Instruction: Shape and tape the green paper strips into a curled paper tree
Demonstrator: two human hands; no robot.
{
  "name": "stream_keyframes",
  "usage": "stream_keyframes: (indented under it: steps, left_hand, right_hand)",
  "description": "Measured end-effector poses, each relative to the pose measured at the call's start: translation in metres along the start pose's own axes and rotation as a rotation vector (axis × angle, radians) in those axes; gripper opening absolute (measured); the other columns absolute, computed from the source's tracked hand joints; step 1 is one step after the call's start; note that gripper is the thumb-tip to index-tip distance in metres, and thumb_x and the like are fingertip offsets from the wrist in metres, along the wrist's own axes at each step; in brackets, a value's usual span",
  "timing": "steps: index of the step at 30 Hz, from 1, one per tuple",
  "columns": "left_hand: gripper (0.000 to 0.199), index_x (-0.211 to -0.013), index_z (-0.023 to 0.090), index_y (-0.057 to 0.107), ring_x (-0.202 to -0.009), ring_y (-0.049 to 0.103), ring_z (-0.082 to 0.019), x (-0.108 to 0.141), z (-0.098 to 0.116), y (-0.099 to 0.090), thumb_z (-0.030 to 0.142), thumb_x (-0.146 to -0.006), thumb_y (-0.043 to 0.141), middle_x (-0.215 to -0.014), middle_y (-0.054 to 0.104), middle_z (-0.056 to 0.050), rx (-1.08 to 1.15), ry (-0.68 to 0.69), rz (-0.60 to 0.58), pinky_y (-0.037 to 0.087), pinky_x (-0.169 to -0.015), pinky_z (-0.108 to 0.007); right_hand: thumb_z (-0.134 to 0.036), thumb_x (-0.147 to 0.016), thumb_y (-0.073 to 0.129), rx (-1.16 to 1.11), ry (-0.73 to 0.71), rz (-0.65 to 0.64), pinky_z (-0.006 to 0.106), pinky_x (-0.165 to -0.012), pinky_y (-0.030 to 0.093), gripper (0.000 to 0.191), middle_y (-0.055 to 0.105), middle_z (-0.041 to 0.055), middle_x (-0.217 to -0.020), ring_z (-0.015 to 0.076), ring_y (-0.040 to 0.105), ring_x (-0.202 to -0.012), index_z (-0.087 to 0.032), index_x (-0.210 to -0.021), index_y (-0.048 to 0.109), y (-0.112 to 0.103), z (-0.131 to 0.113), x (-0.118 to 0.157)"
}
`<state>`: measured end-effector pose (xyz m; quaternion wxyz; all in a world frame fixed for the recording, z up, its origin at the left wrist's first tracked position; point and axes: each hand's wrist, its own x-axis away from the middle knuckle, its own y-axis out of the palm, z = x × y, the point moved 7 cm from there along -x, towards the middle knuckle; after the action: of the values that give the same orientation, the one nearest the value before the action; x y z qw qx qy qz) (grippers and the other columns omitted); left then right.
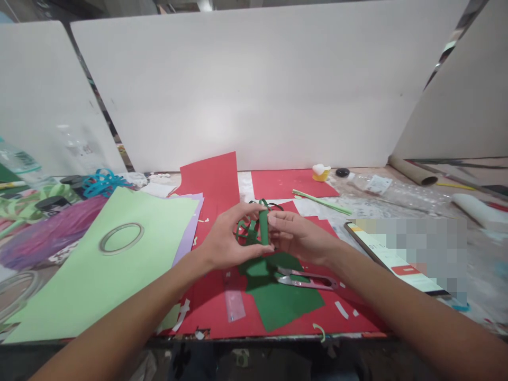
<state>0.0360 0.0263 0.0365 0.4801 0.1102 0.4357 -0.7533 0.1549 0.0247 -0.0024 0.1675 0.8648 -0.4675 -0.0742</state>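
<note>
A small green paper roll (pixel 264 227) stands upright between my two hands, above the red sheets. My left hand (pixel 230 235) grips it at top and bottom, thumb below and fingers above. The fingertips of my right hand (pixel 297 233) pinch its right side. Curled green paper strips (pixel 248 231) hang behind the roll, partly hidden by my left hand. Below my hands lie a cut sheet of green paper (pixel 286 307) and a pair of pink-handled thread snips (pixel 309 279). A clear plastic ruler (pixel 235 304) lies just left of the green sheet.
Light green paper (pixel 151 280) with a tape roll (pixel 121 238) on it covers the left side. A phone (pixel 397 259) lies at right. Behind are red paper (pixel 210 177), a yellow cup (pixel 320 173) and a cardboard tube (pixel 415 171). A white partition (pixel 254 84) closes off the back.
</note>
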Motion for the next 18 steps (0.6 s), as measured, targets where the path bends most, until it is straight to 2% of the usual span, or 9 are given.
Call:
stream_keyframes:
  steps: [3,10,18]
  left_hand:
    - [0.061,-0.122,0.025,0.05,-0.095,0.063,-0.021,-0.0003,0.0019,0.0009,0.036,-0.069,0.079,-0.11,0.064,-0.008,0.08,-0.022,-0.005,0.053,-0.084,-0.037]
    - [0.061,-0.122,0.027,0.051,-0.098,0.061,-0.021,-0.0003,0.0054,-0.0005,0.032,-0.068,0.08,-0.112,0.062,-0.007,0.117,-0.001,0.003,0.052,-0.086,-0.037]
    - [0.062,-0.123,0.026,0.051,-0.098,0.062,-0.022,0.0001,0.001,0.0013,0.032,-0.068,0.08,-0.113,0.062,-0.008,0.157,-0.047,-0.014,0.052,-0.087,-0.039]
  right_hand:
    - [-0.04,-0.08,0.069,-0.007,-0.006,0.029,0.025,-0.06,0.046,0.024,0.059,-0.0008,-0.066,0.0114,0.056,-0.059,-0.018,-0.074,0.062,0.0017,0.0008,0.0003]
    - [-0.038,-0.079,0.069,-0.036,-0.096,0.074,0.024,-0.058,0.045,0.022,0.056,-0.0017,-0.063,0.0108,0.052,-0.057,-0.019,-0.076,0.061,0.0085,-0.0049,0.0032]
    - [-0.039,-0.076,0.072,-0.11,-0.017,0.099,0.026,-0.06,0.045,0.023,0.057,-0.0007,-0.066,0.0109,0.051,-0.057,-0.019,-0.081,0.062,0.0073,0.0033,0.0005]
